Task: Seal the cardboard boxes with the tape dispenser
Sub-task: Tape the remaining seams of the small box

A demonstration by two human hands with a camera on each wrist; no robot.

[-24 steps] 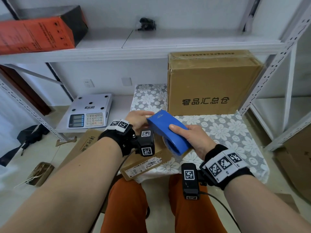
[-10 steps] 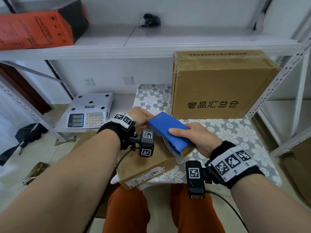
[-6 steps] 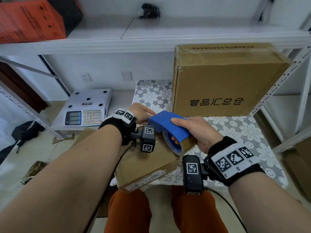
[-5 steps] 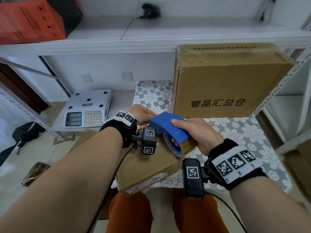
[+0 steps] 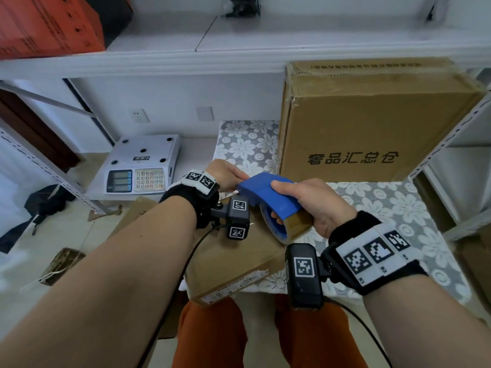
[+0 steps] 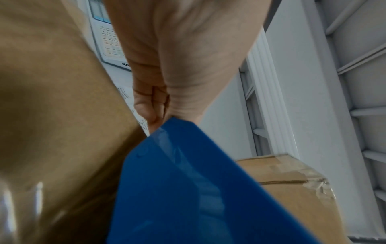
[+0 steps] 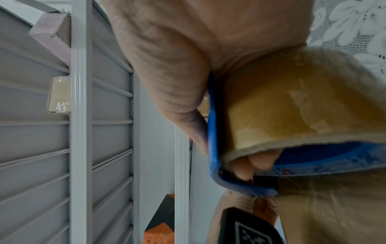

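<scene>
My right hand [image 5: 313, 205] grips the blue tape dispenser [image 5: 268, 197] from above, fingers through its brown tape roll [image 5: 295, 227]. It hangs just over a small cardboard box [image 5: 231, 261] at the table's near edge, above my knees. My left hand [image 5: 240, 180] pinches the tape end at the dispenser's front tip. In the left wrist view, thumb and finger of my left hand [image 6: 158, 118] meet against the blue dispenser [image 6: 188, 189] beside the box [image 6: 52, 99]. The right wrist view shows the tape roll [image 7: 292, 102] under my palm. A large taped cardboard box [image 5: 372, 123] stands behind.
The table wears a white flowered cloth [image 5: 398, 208]. A weighing scale [image 5: 143, 166] sits on a low shelf at the left, flat cardboard [image 5: 138, 211] on the floor before it. An orange box [image 5: 47, 22] lies on the upper shelf. A slanted shelf upright [image 5: 451, 134] stands right.
The dispenser has tilted up off the small box, so its tape roll now shows. My left hand has stayed at its front tip. The small box sits nearer the table's edge.
</scene>
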